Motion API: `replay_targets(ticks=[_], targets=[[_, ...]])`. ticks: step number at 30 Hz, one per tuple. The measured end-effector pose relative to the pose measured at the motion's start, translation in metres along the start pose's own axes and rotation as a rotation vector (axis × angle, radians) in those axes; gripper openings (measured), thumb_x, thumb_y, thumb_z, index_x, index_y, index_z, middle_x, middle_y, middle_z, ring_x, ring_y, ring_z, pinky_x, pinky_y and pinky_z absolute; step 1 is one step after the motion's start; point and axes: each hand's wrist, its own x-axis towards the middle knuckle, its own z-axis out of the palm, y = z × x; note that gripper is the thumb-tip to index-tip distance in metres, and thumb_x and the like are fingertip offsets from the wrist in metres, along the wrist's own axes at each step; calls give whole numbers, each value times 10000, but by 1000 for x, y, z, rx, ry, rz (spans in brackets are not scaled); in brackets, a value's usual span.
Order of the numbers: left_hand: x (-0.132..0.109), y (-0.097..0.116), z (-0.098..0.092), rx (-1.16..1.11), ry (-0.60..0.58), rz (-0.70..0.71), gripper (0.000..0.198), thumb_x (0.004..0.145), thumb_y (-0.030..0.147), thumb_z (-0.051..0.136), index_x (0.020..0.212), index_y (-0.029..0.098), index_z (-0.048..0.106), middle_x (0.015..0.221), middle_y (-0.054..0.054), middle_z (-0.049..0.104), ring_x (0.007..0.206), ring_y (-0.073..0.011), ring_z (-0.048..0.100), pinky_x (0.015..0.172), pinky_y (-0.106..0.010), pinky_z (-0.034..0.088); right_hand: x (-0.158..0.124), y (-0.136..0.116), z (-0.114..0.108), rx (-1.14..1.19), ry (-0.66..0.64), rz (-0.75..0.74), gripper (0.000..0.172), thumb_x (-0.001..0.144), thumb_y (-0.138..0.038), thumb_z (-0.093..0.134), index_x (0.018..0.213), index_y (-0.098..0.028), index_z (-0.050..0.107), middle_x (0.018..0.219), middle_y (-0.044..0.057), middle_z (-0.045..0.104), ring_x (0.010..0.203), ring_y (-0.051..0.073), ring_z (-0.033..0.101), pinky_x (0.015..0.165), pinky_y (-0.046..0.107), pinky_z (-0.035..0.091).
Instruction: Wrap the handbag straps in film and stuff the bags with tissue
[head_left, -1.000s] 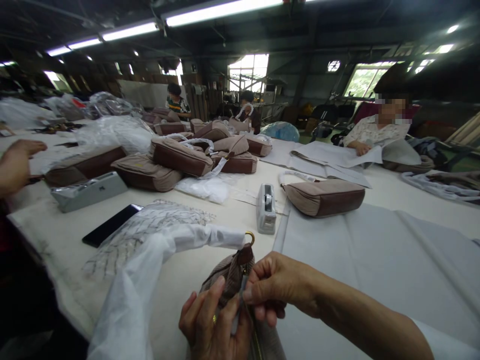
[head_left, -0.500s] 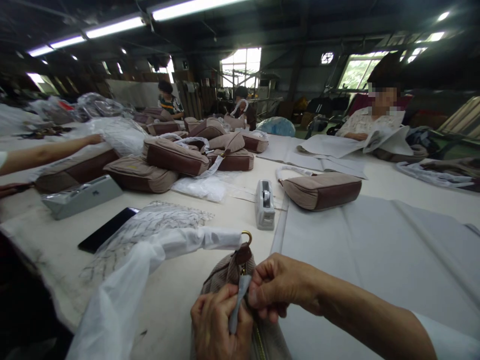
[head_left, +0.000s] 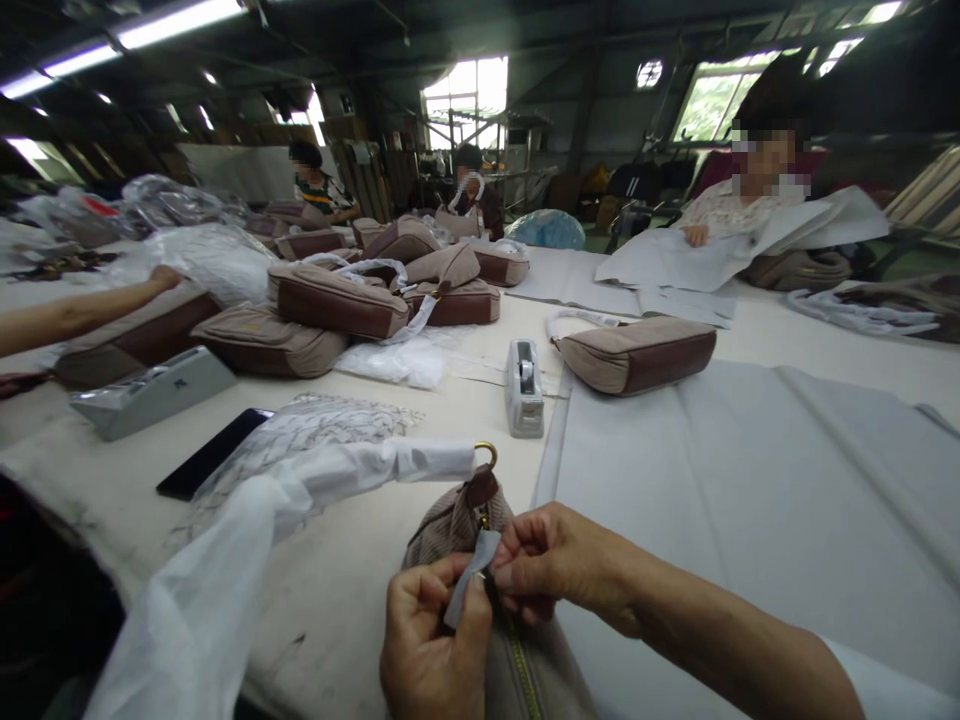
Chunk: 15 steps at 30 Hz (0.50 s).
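Two hands of ours are working in the head view at a brown bag (head_left: 555, 660), which is lying at the desk's (head_left: 322, 610) near edge with its strap end pointing toward the far edge. Our left hand (head_left: 439, 635) is clamping its fingers on a grey strip (head_left: 478, 572) beside the zip (head_left: 523, 665). Our right hand (head_left: 551, 570) is pinching its fingers together at the strip's upper end; they are hiding what they grip, so we cannot tell whether it is the strip or something beneath.

As for progress, white wrap (head_left: 330, 480) is already covering the strap up to the gold ring (head_left: 487, 452), so we are counting that part as done. The strip is showing an unfolded face, so we are judging the work around the zip as unfinished. Beyond, toward the far edge, another bag (head_left: 637, 355) is resting on grey paper (head_left: 720, 470), its strap also wearing white.
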Motion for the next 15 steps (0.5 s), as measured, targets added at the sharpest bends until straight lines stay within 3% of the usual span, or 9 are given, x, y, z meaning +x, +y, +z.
replay_targets(ticks=[3,7,15], targets=[[0,8,3,-136,-25,-128,474,595,273,797,735,223,347,758,25,701,558,-111,631,557,-206,523,-1,5,5,7,38,-53,106,622,-154,624,713,-127,576,550,-28,574,456,70,507,448,163,376],[3,11,0,-219,-66,-227,567,521,246,843,716,213,313,705,9,712,432,-43,522,430,-119,419,-1,11,9,-68,65,-131,108,639,-129,581,747,-127,584,543,-30,552,487,85,484,476,187,354],[3,22,-11,-253,-179,-480,638,436,327,897,890,150,485,681,-14,701,477,-71,579,485,-152,482,1,23,12,-322,161,-297,89,691,-127,539,763,-148,589,621,-24,546,558,100,449,504,204,332]])
